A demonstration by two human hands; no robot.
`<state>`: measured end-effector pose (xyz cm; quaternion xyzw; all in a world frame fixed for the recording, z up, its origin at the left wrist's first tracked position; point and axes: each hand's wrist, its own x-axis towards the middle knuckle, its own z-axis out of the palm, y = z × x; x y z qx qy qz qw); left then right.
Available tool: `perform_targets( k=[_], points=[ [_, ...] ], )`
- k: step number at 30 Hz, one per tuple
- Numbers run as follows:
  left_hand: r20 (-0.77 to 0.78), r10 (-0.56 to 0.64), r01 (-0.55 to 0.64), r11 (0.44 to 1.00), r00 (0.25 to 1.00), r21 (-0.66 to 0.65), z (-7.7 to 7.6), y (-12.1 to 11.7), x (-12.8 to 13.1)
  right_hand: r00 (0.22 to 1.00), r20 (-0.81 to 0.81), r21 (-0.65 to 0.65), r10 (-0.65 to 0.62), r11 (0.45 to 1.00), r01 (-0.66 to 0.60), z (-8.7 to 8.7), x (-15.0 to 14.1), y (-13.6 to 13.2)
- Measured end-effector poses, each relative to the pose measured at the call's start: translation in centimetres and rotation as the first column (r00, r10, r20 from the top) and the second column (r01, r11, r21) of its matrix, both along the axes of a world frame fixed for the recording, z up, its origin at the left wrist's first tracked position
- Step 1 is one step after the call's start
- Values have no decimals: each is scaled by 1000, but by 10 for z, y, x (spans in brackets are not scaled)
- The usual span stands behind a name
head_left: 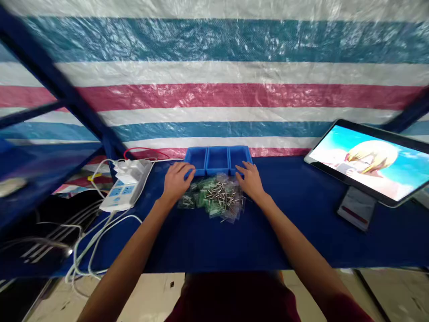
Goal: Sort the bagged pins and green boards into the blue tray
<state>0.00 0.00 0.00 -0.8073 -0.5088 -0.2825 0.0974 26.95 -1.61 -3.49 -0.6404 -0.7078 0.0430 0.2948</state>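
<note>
The left hand (176, 181) and right hand (251, 182) are covering the near corners of the blue three-compartment tray (214, 170); with undersides hidden, I cannot tell whether either is gripping it. Between them, small metal pins (219, 193), hard to make out individually, are lying among crumpled plastic bags (214, 209).

On the right of the worktop (291, 210), a tablet (372, 163) shows a cartoon above a phone (357, 208); left lies a power strip (120, 192) with white cables (108, 221); behind, striped sheeting (214, 96).
</note>
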Motion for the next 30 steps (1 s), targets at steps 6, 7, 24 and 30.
perform_targets(
  k=[6,7,24,30],
  points=[
    [43,-72,79,978,997,-191,-24,19,-3,1000,-6,8,6,1000,-6,-4,0,3],
    [57,-86,96,974,995,-204,-27,20,-2,1000,-6,5,11,1000,-11,-4,0,2],
    [-136,-325,275,915,936,-295,-12,-73,43,936,74,-35,345,938,-344,13,4,-54],
    [-272,-344,261,918,899,-299,-39,-86,48,851,243,-239,466,879,-413,-14,10,-89]
  ],
)
